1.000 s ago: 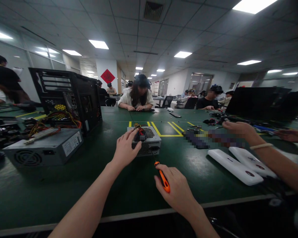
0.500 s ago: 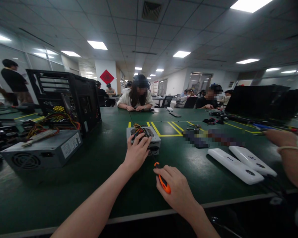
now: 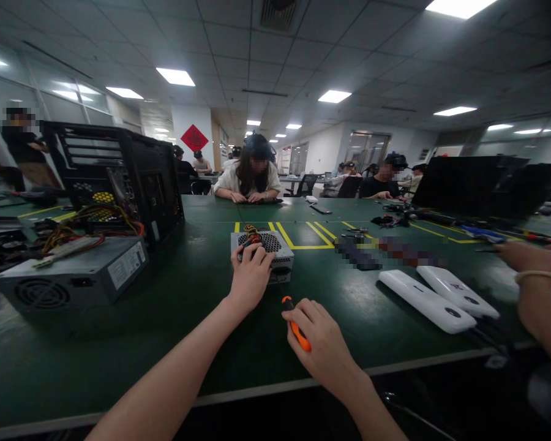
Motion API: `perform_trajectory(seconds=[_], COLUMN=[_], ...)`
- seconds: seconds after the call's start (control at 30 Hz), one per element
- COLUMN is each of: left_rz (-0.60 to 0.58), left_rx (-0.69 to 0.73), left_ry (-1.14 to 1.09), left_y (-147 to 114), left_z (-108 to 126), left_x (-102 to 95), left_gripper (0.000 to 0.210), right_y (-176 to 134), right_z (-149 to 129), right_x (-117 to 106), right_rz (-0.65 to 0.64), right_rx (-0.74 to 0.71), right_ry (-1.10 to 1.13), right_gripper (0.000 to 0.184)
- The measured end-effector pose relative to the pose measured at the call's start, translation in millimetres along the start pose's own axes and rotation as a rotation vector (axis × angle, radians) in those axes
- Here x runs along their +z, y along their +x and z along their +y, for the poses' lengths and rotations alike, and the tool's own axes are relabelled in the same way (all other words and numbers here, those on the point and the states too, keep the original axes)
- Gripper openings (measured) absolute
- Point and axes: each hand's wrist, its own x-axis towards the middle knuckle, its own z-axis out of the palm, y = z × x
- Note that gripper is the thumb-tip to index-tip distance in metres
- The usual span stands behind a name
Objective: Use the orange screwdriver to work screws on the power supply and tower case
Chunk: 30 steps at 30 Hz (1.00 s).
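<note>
A small grey power supply unit point(image 3: 283, 260) sits on the green table in front of me, a bundle of coloured cables point(image 3: 252, 233) on its perforated top. My left hand point(image 3: 251, 274) is closed over its near left side, fingers bent across the top and the cables. In my right hand point(image 3: 320, 343) is an orange and black screwdriver point(image 3: 299, 335), gripped by the handle. Its thin shaft points away from me at the near face of the unit; whether the tip touches a screw is too small to tell.
A larger power supply point(image 3: 87, 269) and an open black computer case point(image 3: 163, 184) stand at left. White devices point(image 3: 427, 301) lie at right, near a co-worker's arm point(image 3: 539, 294). Beyond are loose tools point(image 3: 356, 234) and dark monitors point(image 3: 459, 187). Another person point(image 3: 250, 177) sits opposite.
The view has shifted slightly, moving everything a little left and up in the picture. Both hands keep their holds on the power supply unit and the screwdriver.
</note>
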Motion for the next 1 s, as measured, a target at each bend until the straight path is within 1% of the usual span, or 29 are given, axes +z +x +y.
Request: perform_trajectory(seconds=[0.13,0.3,0.37,0.43,0.53,0.7,0.77,0.87,1.0], left_rz=[0.0,-0.005,-0.009,-0.015,-0.03,-0.062,-0.068,-0.066,-0.049], left_rx=[0.003,0.002,0.004,0.009,0.042,0.129,0.149,0.152,0.119], left_ry=[0.0,-0.001,0.004,0.014,0.041,0.101,0.124,0.146,0.171], left_y=[0,-2,-3,-4,-7,-13,-14,-14,-14], left_z=[-1,-2,-3,-3,-5,-9,-10,-10,-6], left_x=[-1.2,-4.9,-5.8,-6.0,-5.2,-1.6,0.0,1.5,0.2], left_gripper=[0.03,0.028,0.028,0.029,0.035,0.051,0.054,0.052,0.041], right_y=[2,1,0,-1,0,2,2,2,1], right_z=[-1,0,0,0,-2,-2,-2,-2,-1], right_x=[0,1,1,1,1,1,2,3,3], right_rz=[-0.006,0.086,0.082,0.045,0.023,0.074,0.076,0.075,0.096], right_rx=[0.016,0.001,-0.006,-0.017,-0.021,0.005,0.003,0.006,0.004], right_ry=[-0.001,0.067,0.062,0.027,-0.005,0.054,0.063,0.063,0.082], right_gripper=[0.013,0.016,0.012,0.012,0.014,0.011,0.01,0.01,0.01])
